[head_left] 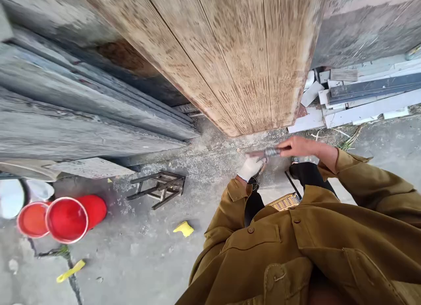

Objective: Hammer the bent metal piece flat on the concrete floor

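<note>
My right hand (pixel 297 146), bare, is wrapped round the end of a tool with silvery wire wound about its middle (pixel 272 152). Its brown flat end points left and is blurred, so the kind of tool is unclear. Just below that brown end is my left hand (pixel 250 166), in a white glove, with its fingers curled in close to the tool. What it grips is hidden. Above both hands a large plank panel (pixel 250 68) of weathered brown wood leans upright, its lower edge near the concrete floor. My hands are apart from the panel.
At left stand red buckets (pixel 67 219), a small wooden stool (pixel 161 187) and grey boards (pixel 98 125). A yellow scrap (pixel 184 228) and a yellow-handled tool (pixel 70 271) lie on the floor. Stacked white strips (pixel 375 107) lie at right. A woven seat (pixel 284 202) is beneath me.
</note>
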Demonstrator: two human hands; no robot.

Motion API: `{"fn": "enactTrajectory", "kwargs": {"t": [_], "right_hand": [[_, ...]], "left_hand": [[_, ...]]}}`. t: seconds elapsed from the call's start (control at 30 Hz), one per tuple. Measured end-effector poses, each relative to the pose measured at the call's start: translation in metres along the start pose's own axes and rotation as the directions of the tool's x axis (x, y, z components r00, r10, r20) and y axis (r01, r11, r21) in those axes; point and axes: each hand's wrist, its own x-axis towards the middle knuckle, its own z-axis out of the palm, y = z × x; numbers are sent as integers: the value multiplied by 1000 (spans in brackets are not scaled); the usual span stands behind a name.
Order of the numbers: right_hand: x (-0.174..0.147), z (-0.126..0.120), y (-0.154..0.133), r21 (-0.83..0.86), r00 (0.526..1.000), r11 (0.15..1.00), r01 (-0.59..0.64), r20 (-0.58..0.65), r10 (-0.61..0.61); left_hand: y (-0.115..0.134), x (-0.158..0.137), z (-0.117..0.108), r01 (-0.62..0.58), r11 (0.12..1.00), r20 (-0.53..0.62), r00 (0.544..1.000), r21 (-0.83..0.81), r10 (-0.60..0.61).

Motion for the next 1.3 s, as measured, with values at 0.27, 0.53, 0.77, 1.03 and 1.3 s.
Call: {"fn": "enactTrajectory", "kwargs": {"t": [0.27,0.53,0.77,1.03,1.3], "right_hand": [[93,29,85,-60,923,961,-269,-303,239],[128,78,162,-117,882,892,-436,-251,399],[145,105,210,-111,876,895,-433,-286,388],[138,107,182,-538,933,767,-350,-128,337],[82,106,173,-437,982,889,-139,-179,66]], "left_hand": [[-36,26,33,27,998,19,999,54,-28],[-100,62,75,33,992,149,988,121,-51],[-131,73,107,3,998,236,972,59,-17],[-122,47,110,-43,973,194,981,226,-2],[-112,12,103,-160,919,89,987,361,137]]}}
